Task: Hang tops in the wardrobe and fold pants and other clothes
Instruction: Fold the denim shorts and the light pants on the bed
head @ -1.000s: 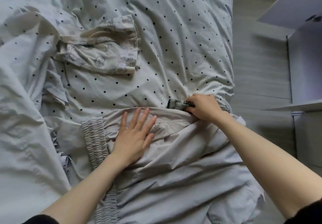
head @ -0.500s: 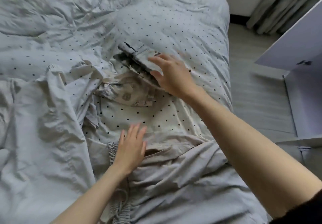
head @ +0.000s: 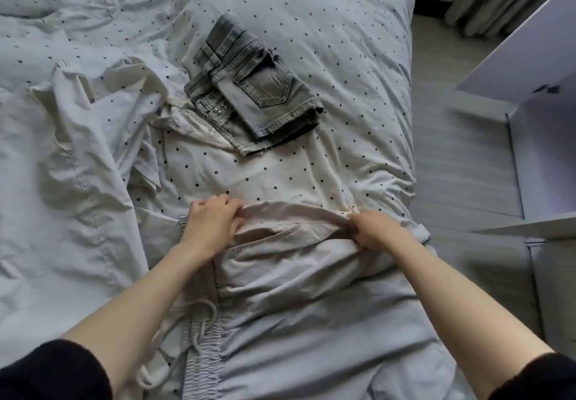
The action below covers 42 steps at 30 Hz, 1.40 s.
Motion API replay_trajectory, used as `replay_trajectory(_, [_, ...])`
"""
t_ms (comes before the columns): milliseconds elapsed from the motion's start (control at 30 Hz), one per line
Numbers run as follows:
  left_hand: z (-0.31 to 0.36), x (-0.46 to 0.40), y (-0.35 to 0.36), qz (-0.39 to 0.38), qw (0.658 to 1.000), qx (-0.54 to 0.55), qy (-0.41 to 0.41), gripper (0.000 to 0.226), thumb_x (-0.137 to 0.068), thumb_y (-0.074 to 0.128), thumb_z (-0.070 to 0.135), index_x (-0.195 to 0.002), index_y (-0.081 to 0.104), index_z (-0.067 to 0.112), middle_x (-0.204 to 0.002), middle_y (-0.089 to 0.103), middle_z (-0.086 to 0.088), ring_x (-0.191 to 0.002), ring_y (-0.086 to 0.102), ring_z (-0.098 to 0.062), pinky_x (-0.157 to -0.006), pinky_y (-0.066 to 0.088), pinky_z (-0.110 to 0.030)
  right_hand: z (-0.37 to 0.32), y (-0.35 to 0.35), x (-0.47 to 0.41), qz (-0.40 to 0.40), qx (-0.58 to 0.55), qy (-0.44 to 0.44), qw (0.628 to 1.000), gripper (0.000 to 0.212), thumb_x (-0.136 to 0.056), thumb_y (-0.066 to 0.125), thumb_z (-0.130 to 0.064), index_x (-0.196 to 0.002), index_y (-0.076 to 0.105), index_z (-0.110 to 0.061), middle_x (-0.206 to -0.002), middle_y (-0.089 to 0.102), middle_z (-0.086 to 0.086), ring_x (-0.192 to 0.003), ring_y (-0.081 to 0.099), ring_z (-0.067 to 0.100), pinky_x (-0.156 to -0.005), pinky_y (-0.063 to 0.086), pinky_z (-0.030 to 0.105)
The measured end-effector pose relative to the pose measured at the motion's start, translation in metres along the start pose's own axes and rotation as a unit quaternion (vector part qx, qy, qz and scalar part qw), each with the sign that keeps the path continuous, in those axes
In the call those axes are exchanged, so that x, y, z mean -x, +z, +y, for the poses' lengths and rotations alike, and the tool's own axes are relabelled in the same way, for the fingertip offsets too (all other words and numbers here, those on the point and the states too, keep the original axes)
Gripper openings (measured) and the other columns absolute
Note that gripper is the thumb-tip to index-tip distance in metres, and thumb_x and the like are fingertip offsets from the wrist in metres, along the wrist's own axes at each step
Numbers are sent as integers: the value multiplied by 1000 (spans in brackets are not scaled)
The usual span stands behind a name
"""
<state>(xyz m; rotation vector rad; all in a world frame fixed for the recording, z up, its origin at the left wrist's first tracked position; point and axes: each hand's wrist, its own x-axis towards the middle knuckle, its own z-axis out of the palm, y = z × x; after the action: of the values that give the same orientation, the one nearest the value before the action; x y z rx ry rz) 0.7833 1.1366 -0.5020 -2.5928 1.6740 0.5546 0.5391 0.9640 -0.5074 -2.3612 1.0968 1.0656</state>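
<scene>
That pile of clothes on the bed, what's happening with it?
A person is sorting laundry on a polka-dot duvet. Both the left hand and right hand grip the far edge of pale beige drawstring trousers, apparently mid-fold. A folded pair of grey denim shorts lies beyond them, partly on a patterned cream garment.

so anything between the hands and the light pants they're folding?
Nothing visible. The left hand and the right hand both grip the far edge of the light pants. The folded denim shorts lie farther up the bed, apart from the pants.
</scene>
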Motion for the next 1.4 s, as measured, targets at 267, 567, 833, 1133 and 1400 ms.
replay_trajectory(267, [-3, -27, -76, 180, 978, 77, -68, 30, -86, 48, -1, -111, 63, 7, -110, 55, -20, -94, 56, -43, -78, 42, -47, -3, -50, 19, 227, -60, 14, 972, 22, -89, 47, -26, -91, 66, -16, -101, 66, 14, -106, 53, 29, -88, 32, 37])
replay_trajectory(567, [-4, -42, -81, 111, 980, 136, -98, 67, -91, 57, 20, -148, 22, 12, -146, 30, -15, -134, 30, -31, -110, 28, -47, -21, -83, 11, 293, -171, 35, 940, 60, -93, 51, -38, -146, 27, -24, -144, 38, 8, -130, 37, 28, -104, 30, 47])
replay_trajectory(833, [-29, 26, 3, -47, 952, 243, -178, 73, -93, 54, 32, -146, 16, 0, -145, 31, -23, -135, 29, -33, -108, 24, -36, -130, 35, 35, 229, -145, -147, 951, 61, -94, 46, -40, -148, 22, -25, -159, 7, 5, -146, 9, 20, -115, 15, 34])
replay_trajectory(1133, [-14, 33, -17, 74, 924, 324, -190, 33, -83, 65, 25, -112, 53, 12, -110, 64, -6, -95, 56, -20, -72, 36, -25, -154, 62, 52, 201, -162, -138, 956, 70, -93, 38, -55, -151, 7, -29, -159, -4, 4, -147, -2, 22, -116, 11, 41])
replay_trajectory(1400, [-22, 39, -100, 141, 946, 290, -38, 34, -86, 56, 5, -120, 57, 4, -111, 57, -15, -104, 53, -26, -79, 30, -16, -177, -14, 67, 264, -226, -117, 930, 69, -91, 29, -63, -139, -17, -47, -158, -13, -5, -146, -9, 18, -113, 3, 56])
